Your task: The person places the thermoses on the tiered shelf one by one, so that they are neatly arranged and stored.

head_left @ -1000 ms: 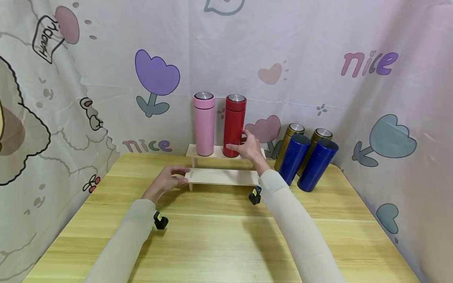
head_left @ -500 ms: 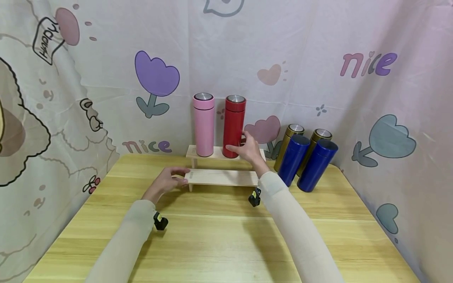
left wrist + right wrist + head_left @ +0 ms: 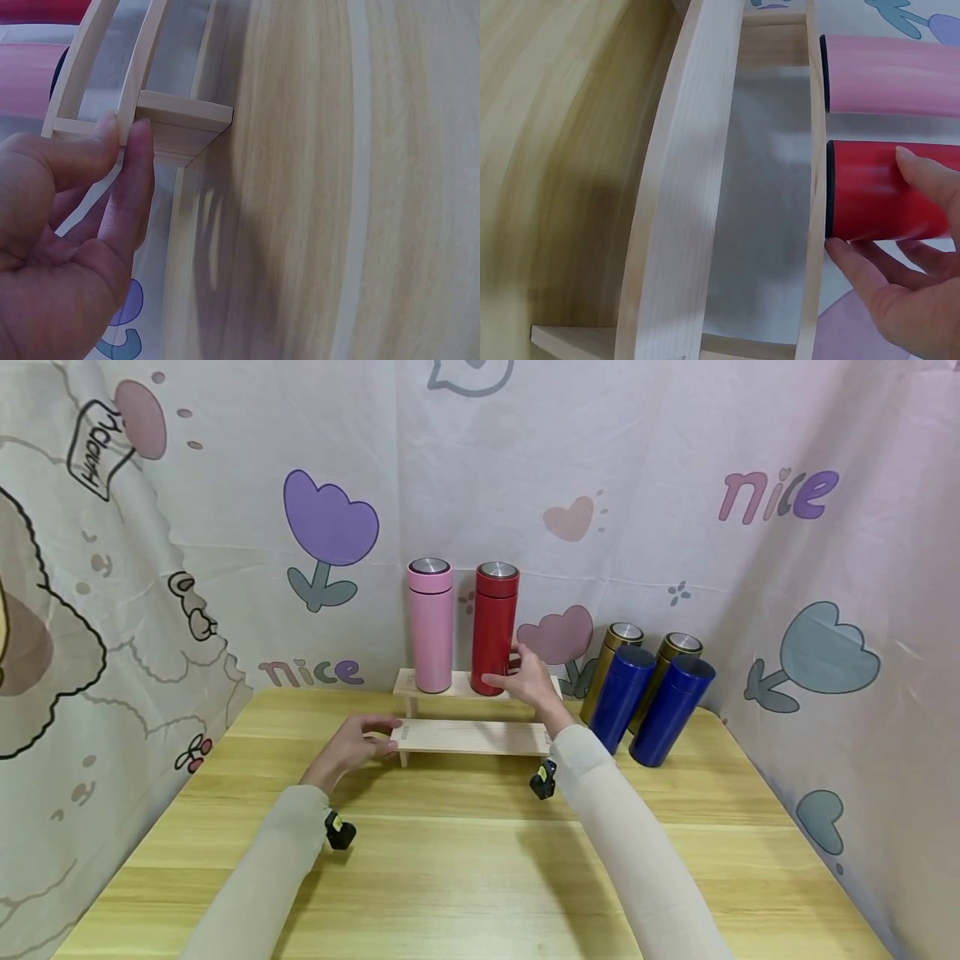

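Standing on the top shelf (image 3: 461,685) by the pink bottle (image 3: 431,631), the red bottle (image 3: 495,622) is held in the loosely curled right hand (image 3: 531,681), while the left hand (image 3: 351,745) pinches the low shelf (image 3: 472,737).

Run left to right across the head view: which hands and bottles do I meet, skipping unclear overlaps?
Left hand, pink bottle, red bottle, right hand, first blue bottle, second blue bottle.

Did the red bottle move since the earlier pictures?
No, not that I can see. In the head view, the red bottle stands in the same place against the pink tulip printed on the backdrop.
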`<act>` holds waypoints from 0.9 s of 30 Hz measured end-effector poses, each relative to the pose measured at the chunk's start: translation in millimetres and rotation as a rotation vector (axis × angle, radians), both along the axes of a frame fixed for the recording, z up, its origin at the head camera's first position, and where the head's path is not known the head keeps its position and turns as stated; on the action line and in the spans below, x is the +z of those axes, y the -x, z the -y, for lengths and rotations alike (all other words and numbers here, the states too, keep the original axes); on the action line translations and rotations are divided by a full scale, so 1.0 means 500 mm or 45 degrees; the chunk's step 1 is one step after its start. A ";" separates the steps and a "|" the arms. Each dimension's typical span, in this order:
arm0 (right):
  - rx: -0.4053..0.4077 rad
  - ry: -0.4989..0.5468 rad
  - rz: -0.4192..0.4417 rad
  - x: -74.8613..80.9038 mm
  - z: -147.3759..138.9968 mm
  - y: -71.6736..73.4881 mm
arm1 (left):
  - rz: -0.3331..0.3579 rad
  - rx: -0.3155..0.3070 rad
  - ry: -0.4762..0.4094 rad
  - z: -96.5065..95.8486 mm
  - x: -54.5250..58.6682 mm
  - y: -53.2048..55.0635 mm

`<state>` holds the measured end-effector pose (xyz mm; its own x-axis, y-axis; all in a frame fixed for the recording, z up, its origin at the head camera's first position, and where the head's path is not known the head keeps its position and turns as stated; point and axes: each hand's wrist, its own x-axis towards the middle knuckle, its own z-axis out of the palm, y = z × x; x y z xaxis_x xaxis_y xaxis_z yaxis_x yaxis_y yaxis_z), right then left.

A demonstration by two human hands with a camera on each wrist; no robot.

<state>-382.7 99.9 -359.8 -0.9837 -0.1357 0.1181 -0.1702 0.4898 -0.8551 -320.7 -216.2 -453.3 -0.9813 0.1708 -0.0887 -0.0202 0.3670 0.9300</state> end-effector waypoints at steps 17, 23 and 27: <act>-0.018 -0.206 0.043 0.046 -0.050 -0.042 | -0.009 -0.003 0.019 -0.002 0.000 0.002; 0.026 -0.263 0.034 0.062 -0.068 -0.061 | 0.002 -0.001 0.000 0.001 -0.001 0.001; 0.028 -0.264 0.040 0.065 -0.083 -0.077 | -0.002 0.000 -0.004 0.000 0.000 0.001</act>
